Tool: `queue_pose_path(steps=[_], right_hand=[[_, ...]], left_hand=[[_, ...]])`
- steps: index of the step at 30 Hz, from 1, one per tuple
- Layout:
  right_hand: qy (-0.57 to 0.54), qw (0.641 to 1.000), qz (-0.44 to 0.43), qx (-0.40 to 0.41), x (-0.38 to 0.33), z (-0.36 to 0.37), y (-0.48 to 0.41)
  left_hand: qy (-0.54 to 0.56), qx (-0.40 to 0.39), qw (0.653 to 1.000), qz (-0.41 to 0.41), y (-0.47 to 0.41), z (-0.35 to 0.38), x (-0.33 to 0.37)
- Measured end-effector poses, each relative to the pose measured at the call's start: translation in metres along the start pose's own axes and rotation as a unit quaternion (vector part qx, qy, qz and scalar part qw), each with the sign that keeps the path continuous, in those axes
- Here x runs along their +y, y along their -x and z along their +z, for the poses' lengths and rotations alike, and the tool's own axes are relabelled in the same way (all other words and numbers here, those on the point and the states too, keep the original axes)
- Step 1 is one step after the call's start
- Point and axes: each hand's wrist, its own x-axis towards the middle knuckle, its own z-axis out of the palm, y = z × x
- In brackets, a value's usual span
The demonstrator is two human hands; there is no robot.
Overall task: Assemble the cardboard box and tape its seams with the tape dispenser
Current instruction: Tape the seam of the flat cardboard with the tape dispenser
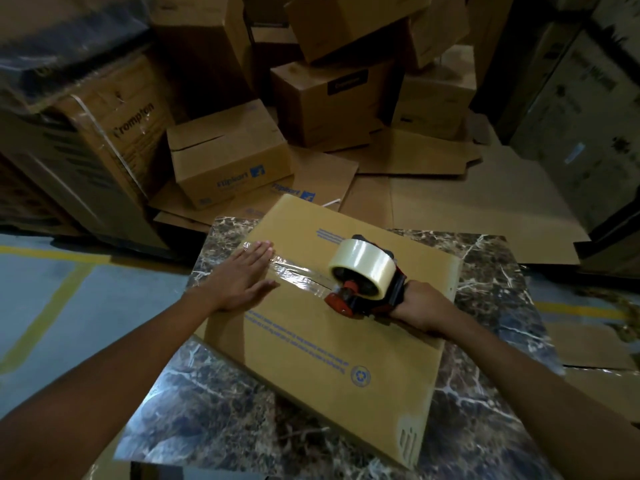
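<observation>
Left hand (244, 276) lies flat at frame centre, palm down, fingers extended together; right hand (420, 308), right of centre, is curled closed; both forearms reach up from the lower corners.

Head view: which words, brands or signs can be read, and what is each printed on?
"Crompton": wrapped carton at left.
"Flipkart" with logo: small closed box on the floor.
"Flipkart" with logo: flattened cardboard behind the table.
Recycling symbol: box being taped.
Blue lines on that box, and black labels on stacked boxes: too blurred to read.
</observation>
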Motion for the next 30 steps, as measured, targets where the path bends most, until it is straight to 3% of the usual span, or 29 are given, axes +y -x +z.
queue_pose_path(steps=[3, 8, 25, 30], right_hand=[[0.019, 1.0, -0.011, 0.002, 0.0, 0.001, -0.004], [0.043, 0.999, -0.024, -0.007, -0.004, -0.006, -0.002], [0.034, 0.999, -0.028, -0.013, 0.045, -0.021, 0.044], [0.04, 0.999, -0.016, -0.011, 0.044, -0.025, 0.045]], left_hand=[[0.02, 0.0, 1.0, -0.015, 0.0, -0.001, 0.033], [0.016, -0.018, 0.997, 0.076, -0.011, 0.007, 0.11], [0.009, 0.001, 0.999, 0.037, -0.011, 0.009, 0.131], [-0.003, -0.008, 0.995, 0.098, -0.02, 0.016, 0.176]])
